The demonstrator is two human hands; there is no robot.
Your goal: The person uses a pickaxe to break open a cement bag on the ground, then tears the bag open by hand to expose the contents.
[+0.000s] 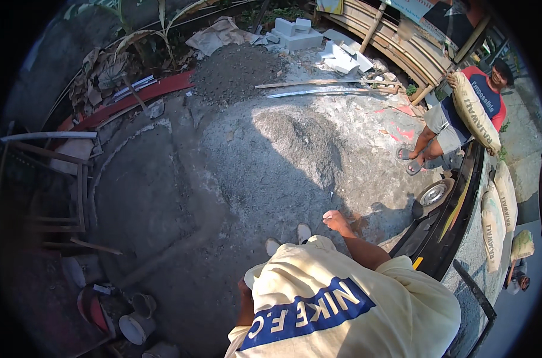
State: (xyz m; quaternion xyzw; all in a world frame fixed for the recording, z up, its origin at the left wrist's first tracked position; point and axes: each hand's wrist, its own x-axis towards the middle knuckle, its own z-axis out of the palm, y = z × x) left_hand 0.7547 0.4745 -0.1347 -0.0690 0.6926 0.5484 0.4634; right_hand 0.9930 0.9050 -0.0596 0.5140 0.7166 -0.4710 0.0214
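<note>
the right hand point(336, 222) is curled, though whether it pinches anything cannot be told; the shirt point(372, 274) hides the left hand. the gravel pile point(304, 140) lies ahead, untouched: likely a pause, and reaching it would call for stooping.

One fisheye view looks steeply down from the head, the wearer's cream shirt point(396, 304) close at the near edge, the ground point(146, 179) spread beyond, a bamboo fence point(396, 45) far right.
</note>
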